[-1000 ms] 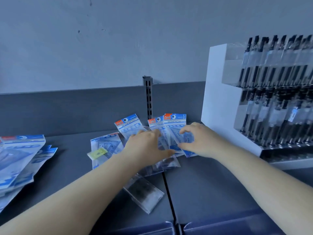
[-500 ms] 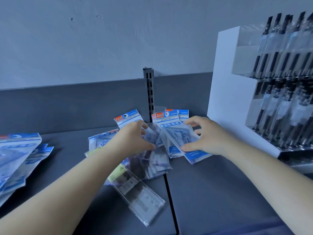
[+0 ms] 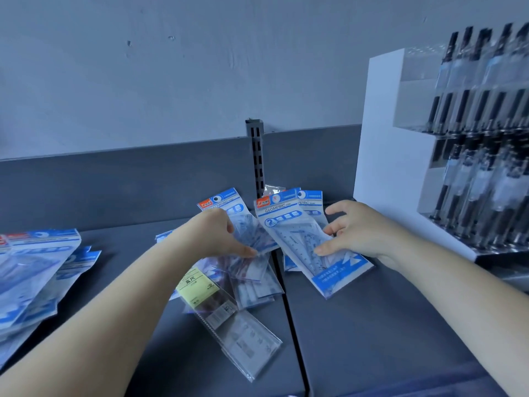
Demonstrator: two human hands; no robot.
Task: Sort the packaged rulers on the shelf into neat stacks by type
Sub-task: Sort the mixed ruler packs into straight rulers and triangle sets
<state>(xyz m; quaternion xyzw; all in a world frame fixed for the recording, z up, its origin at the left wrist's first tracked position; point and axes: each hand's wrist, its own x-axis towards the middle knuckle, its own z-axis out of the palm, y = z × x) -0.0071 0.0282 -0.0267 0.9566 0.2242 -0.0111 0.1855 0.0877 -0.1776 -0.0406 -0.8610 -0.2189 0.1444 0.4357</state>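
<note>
While the left hand (image 3: 220, 236) pinches a blue pack (image 3: 229, 213) and the right hand (image 3: 360, 233) pinches another (image 3: 303, 242) above the mixed pile (image 3: 246, 276) mid-shelf (image 3: 372, 325), these light, slick, floppy packs are judged best gripped by their card headers.

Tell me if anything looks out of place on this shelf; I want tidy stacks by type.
Yes. The clear ruler sleeve with the yellow label lies slanted at the front of the pile, mixed in with the blue geometric packs, which are fanned at different angles between the left hand and right hand.
</note>
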